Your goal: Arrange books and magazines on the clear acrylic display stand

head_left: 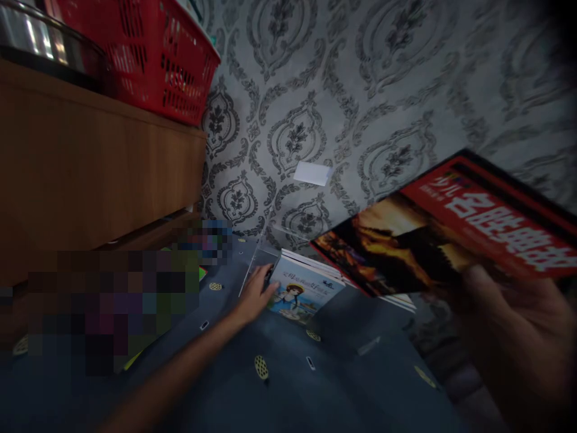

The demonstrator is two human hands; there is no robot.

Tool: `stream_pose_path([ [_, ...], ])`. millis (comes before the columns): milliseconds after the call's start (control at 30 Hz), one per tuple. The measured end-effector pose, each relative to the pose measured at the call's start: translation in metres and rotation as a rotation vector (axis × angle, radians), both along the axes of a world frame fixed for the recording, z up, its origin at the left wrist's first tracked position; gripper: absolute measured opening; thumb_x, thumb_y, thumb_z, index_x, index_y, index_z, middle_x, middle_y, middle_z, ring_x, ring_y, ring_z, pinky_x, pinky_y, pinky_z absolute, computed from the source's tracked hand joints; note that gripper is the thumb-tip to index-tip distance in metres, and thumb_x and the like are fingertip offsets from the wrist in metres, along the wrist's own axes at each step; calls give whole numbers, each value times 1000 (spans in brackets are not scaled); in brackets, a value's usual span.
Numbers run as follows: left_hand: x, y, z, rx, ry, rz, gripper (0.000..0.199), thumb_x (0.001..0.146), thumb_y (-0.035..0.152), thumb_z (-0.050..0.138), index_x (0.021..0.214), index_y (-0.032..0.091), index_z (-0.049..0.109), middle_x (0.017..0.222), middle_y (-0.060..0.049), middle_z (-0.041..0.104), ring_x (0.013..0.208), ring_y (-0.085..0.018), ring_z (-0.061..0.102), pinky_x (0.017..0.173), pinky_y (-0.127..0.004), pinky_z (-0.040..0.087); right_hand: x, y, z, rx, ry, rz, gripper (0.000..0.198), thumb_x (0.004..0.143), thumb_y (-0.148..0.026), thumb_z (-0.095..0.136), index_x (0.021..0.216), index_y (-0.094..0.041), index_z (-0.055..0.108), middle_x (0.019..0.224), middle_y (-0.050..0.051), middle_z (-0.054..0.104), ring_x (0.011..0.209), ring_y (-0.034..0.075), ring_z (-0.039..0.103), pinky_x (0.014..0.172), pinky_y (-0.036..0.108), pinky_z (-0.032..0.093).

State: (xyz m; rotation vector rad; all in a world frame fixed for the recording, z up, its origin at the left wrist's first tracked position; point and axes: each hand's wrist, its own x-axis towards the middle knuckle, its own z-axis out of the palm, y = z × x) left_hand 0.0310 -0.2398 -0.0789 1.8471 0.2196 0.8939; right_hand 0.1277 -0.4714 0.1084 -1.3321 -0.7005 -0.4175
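My right hand [518,325] holds a red book [442,222] up at the right, its thumb over the cover; the cover has white Chinese characters and a golden picture of a building, and the book is tilted. The other fingers are mostly hidden under it. At the centre, a light blue book [304,294] with a girl in a yellow hat on its cover stands leaning at the front of a row of books. My left hand [258,293] grips its left edge, thumb by the front cover and fingers behind. Clear edges, perhaps of a transparent holder, show around the row.
The surface is covered by a dark blue cloth [229,373] with a pineapple-like print. A wooden cabinet [99,162] at the left carries a red plastic basket [180,78] and a metal basin [49,39]. Patterned wallpaper [297,132] rises behind. Blurred-out items lie at the left.
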Motion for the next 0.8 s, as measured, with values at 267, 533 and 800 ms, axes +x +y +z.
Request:
stream_pose_path([
  [267,4,3,-16,-68,-84,-56,45,89,31,55,133,20,52,131,-12,58,122,-27,55,105,-44,44,38,49,8,-107,-151,159,40,60,-47,87,91,-24,73,89,1,74,68,19,69,54,33,65],
  [533,6,5,-21,-100,-101,-53,46,86,21,57,132,20,52,131,-12,59,121,-25,56,106,-43,43,48,61,-15,-218,-72,211,39,62,-51,85,87,-24,72,92,4,76,72,24,72,53,36,64],
  [800,1,7,18,76,-78,95,35,93,29,51,125,18,55,121,-13,63,117,-26,57,104,-43,44,55,55,-19,-213,-55,251,33,66,-47,84,89,-26,73,92,2,76,70,21,70,54,33,63],
])
